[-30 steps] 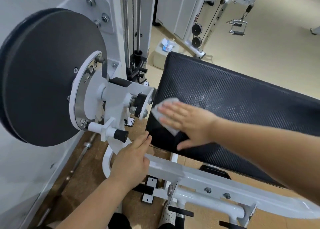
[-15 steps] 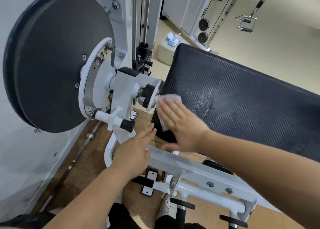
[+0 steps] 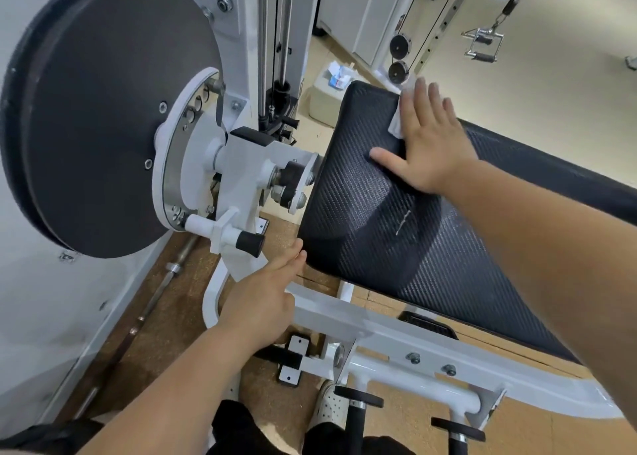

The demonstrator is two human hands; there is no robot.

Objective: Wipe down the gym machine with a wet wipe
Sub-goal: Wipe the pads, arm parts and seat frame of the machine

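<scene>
Right hand point(image 3: 431, 144), fingers flat and spread, presses wipe point(image 3: 396, 123) at 12 o'clock edge of pad point(image 3: 379, 230); pad runs 10-to-4, mostly toward 5 from fingers; left hand point(image 3: 262, 303), fingers straight, touches near corner.

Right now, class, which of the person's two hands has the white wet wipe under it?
The right hand, flat on the black textured pad with the white wet wipe under its fingers. The left hand holds nothing, by the pad's near corner.

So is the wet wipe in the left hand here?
No, the wet wipe lies under the flat right hand on the black pad; the left hand holds nothing.
</scene>
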